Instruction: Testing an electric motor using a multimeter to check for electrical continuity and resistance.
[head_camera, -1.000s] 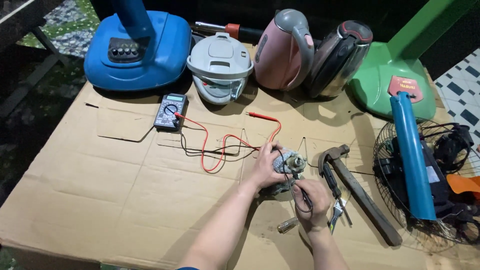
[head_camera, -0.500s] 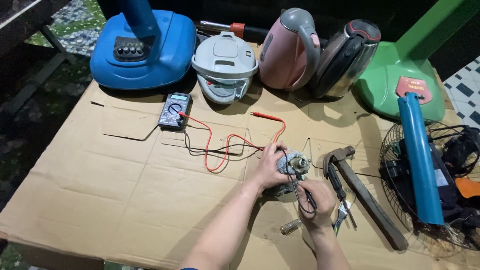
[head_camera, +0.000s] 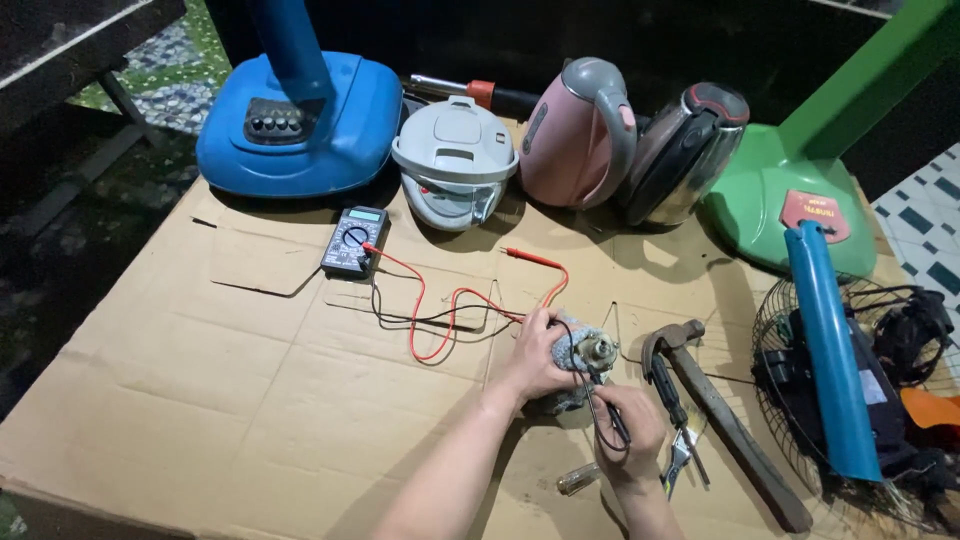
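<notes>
My left hand (head_camera: 535, 362) grips a small grey electric motor (head_camera: 585, 355) on the cardboard sheet (head_camera: 200, 400). My right hand (head_camera: 630, 435) holds a black test probe (head_camera: 608, 408) with its tip against the motor. Its black lead runs back to a dark multimeter (head_camera: 355, 241) further left. The red probe (head_camera: 533, 259) lies loose on the cardboard, its red wire looping toward the meter.
A hammer (head_camera: 720, 420) and pliers (head_camera: 675, 420) lie right of my hands; a small screwdriver handle (head_camera: 580, 480) below. Behind stand a blue fan base (head_camera: 300, 120), white rice cooker (head_camera: 455, 160), pink kettle (head_camera: 585, 135), steel kettle (head_camera: 685, 150), green fan base (head_camera: 790, 190). A blue tube (head_camera: 830, 350) rests on a fan grille (head_camera: 800, 400).
The view has shifted slightly, so everything sits a little lower and to the right. My hands stay on the motor and the probe.
</notes>
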